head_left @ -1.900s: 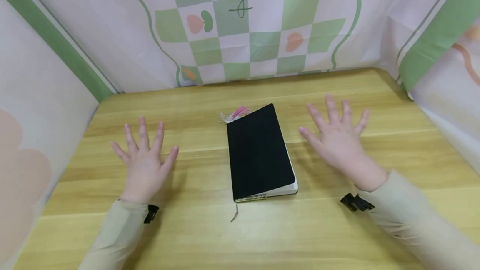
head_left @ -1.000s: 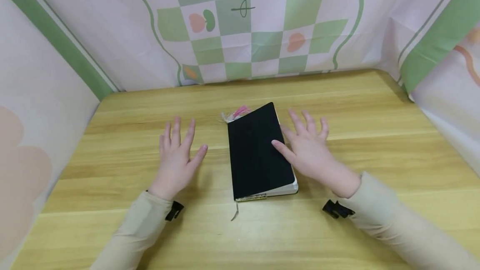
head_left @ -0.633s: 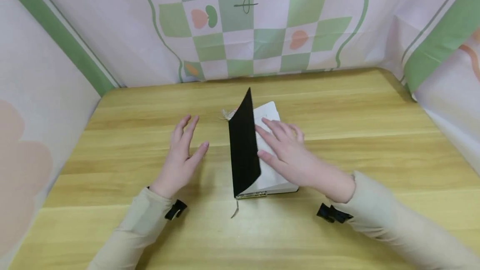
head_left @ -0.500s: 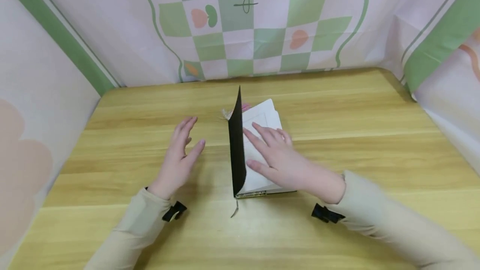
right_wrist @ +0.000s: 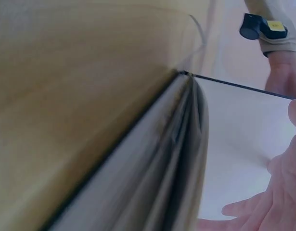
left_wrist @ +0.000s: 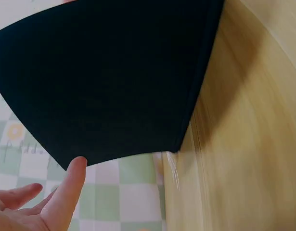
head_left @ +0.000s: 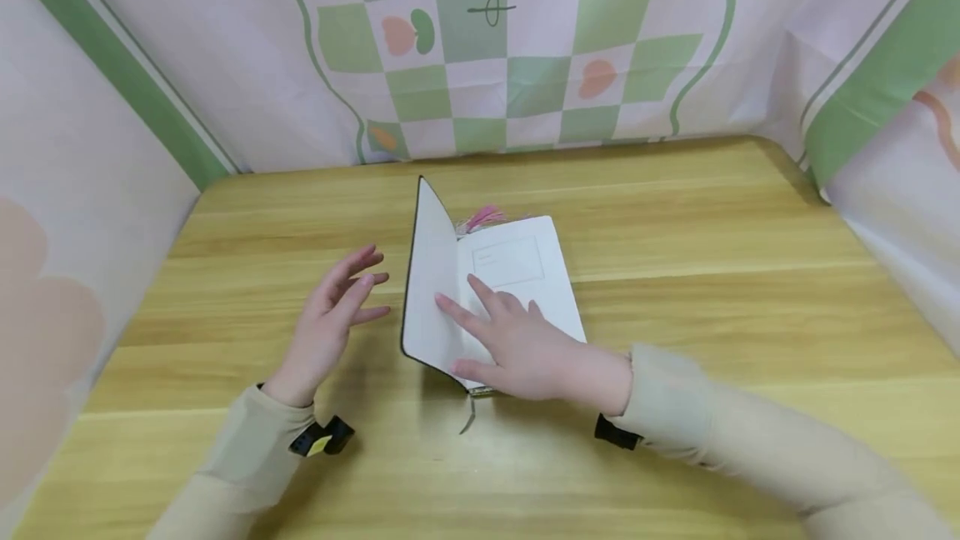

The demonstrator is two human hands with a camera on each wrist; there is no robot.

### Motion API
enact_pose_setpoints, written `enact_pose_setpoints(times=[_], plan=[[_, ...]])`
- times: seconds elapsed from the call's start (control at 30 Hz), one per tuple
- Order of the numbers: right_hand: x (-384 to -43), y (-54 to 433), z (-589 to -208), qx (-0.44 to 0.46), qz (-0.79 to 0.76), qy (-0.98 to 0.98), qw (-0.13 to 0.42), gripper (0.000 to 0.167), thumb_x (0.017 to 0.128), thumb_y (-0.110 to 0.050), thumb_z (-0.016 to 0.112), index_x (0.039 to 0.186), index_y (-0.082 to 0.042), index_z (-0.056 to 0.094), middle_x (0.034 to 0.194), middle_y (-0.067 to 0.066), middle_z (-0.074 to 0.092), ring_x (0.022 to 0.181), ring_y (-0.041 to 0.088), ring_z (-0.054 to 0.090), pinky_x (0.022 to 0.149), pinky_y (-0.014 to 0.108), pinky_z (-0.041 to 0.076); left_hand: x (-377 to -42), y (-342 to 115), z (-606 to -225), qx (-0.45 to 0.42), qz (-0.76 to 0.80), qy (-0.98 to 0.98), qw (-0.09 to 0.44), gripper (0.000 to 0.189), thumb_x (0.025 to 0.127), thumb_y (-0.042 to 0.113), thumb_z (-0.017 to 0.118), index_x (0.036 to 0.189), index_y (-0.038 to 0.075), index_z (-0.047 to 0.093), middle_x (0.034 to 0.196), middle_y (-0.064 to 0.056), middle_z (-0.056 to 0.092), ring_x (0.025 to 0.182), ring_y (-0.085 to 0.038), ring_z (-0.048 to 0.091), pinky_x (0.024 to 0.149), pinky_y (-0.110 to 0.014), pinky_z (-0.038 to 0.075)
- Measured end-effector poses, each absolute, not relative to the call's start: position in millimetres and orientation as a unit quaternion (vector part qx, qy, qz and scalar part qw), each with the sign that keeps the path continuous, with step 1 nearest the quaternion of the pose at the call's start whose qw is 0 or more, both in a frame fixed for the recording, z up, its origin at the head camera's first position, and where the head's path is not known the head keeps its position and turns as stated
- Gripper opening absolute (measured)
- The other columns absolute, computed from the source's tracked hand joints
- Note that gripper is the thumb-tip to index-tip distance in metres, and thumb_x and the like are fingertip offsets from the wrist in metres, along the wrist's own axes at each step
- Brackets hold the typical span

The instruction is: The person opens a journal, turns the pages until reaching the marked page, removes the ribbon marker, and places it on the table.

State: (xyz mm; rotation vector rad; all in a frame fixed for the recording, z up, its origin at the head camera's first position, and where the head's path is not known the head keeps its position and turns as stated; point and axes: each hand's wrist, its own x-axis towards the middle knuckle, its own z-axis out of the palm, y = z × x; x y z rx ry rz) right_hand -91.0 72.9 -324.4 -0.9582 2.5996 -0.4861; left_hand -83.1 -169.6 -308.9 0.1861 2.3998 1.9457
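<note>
A black notebook [head_left: 551, 298] lies on the table with its front cover [head_left: 431, 252] raised and tipped to the left, baring a white first page with a printed box. Over that page reaches my right hand [head_left: 521, 348], fingers spread and fairly straight, its fingertips at the inner face of the cover. Left of the cover, my left hand [head_left: 322, 323] hovers with loosely bent fingers, holding nothing. In the left wrist view the cover's black outside [left_wrist: 109, 82] fills the top, and a fingertip overlaps its corner; contact cannot be told.
A pink and white tassel [head_left: 483, 217] sticks out at the notebook's far end, a grey ribbon [head_left: 470, 417] at its near end. The wooden table [head_left: 712, 273] meets a patterned cloth [head_left: 540, 82] behind. Each wrist wears a black device [head_left: 322, 437].
My right hand has come in from the right and swung the cover up and leftward, opening the notebook. My left hand moved in toward the notebook, then drew slightly back left.
</note>
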Motion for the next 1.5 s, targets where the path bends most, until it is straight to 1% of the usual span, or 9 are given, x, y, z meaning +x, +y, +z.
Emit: enact_pose_setpoints(times=[0.27,0.43,0.6,0.73,0.93,1.1,1.2,1.3,1.5], plan=[[-93,60,-335,-0.334,-0.145,0.907,0.214,0.072,0.090,-0.067,0.039,0.149,-0.045,0.004,0.160,0.010,0.003,0.140,0.048,0.013,0.097,0.076,0.019,-82,-184,-307,0.022,0.595,0.802,0.051,0.051,0.101,0.025,0.044,0.146,0.006,0.030,0.139,-0.019,0.045,0.119,-0.034,0.051,0.077,-0.026,0.054],[-95,50,-337,-0.339,-0.107,0.903,0.241,0.071,0.089,-0.068,0.040,0.148,-0.047,0.005,0.159,0.010,0.001,0.139,0.052,0.011,0.096,0.077,0.020,-83,-194,-315,0.006,0.559,0.827,0.063,0.058,0.096,0.012,0.054,0.148,0.007,0.027,0.136,-0.023,0.048,0.111,-0.029,0.057,0.074,-0.021,0.052],[-95,46,-339,-0.350,-0.064,0.905,0.235,0.070,0.088,-0.068,0.040,0.147,-0.049,0.009,0.159,0.010,0.000,0.136,0.056,0.012,0.092,0.078,0.024,-86,-204,-324,0.007,0.517,0.854,0.057,0.066,0.090,0.001,0.059,0.148,0.007,0.027,0.127,-0.025,0.055,0.103,-0.030,0.061,0.073,-0.017,0.050],[-95,43,-341,-0.357,-0.048,0.905,0.227,0.069,0.087,-0.069,0.042,0.147,-0.050,0.011,0.160,0.009,0.002,0.134,0.060,0.012,0.089,0.079,0.026,-87,-210,-329,-0.001,0.482,0.874,0.066,0.068,0.089,0.000,0.061,0.148,0.005,0.028,0.122,-0.026,0.056,0.097,-0.028,0.062,0.070,-0.018,0.051],[-94,40,-341,-0.364,-0.018,0.903,0.228,0.071,0.087,-0.069,0.042,0.147,-0.049,0.011,0.160,0.009,0.002,0.133,0.061,0.014,0.088,0.078,0.029,-91,-216,-338,-0.026,0.460,0.881,0.108,0.069,0.089,0.004,0.062,0.148,0.004,0.027,0.122,-0.024,0.054,0.094,-0.023,0.061,0.069,-0.023,0.053],[-101,45,-335,-0.370,-0.012,0.890,0.266,0.069,0.088,-0.068,0.041,0.147,-0.049,0.010,0.160,0.004,-0.001,0.136,0.057,0.011,0.093,0.075,0.028,-93,-217,-343,-0.049,0.447,0.883,0.135,0.067,0.090,0.008,0.062,0.149,0.009,0.028,0.120,-0.018,0.052,0.089,-0.020,0.058,0.068,-0.028,0.053],[-110,55,-333,-0.367,-0.022,0.881,0.298,0.071,0.088,-0.065,0.047,0.148,-0.047,0.012,0.160,0.002,-0.002,0.139,0.052,0.005,0.098,0.074,0.023,-93,-216,-343,-0.052,0.448,0.881,0.143,0.067,0.090,0.008,0.062,0.149,0.009,0.029,0.118,-0.017,0.051,0.089,-0.020,0.058,0.068,-0.028,0.053],[-123,68,-332,-0.368,-0.014,0.877,0.309,0.077,0.086,-0.064,0.052,0.149,-0.042,0.015,0.160,0.003,-0.002,0.140,0.050,0.000,0.099,0.075,0.020,-93,-215,-344,-0.050,0.451,0.879,0.145,0.067,0.090,0.006,0.062,0.148,0.008,0.029,0.117,-0.017,0.052,0.088,-0.019,0.058,0.067,-0.027,0.054],[-157,90,-330,-0.391,-0.001,0.867,0.309,0.086,0.082,-0.058,0.063,0.151,-0.029,0.021,0.159,0.014,-0.003,0.135,0.059,-0.001,0.102,0.072,0.018,-93,-214,-342,-0.051,0.452,0.879,0.141,0.067,0.090,0.005,0.062,0.148,0.008,0.029,0.118,-0.019,0.051,0.087,-0.016,0.059,0.067,-0.028,0.054]])
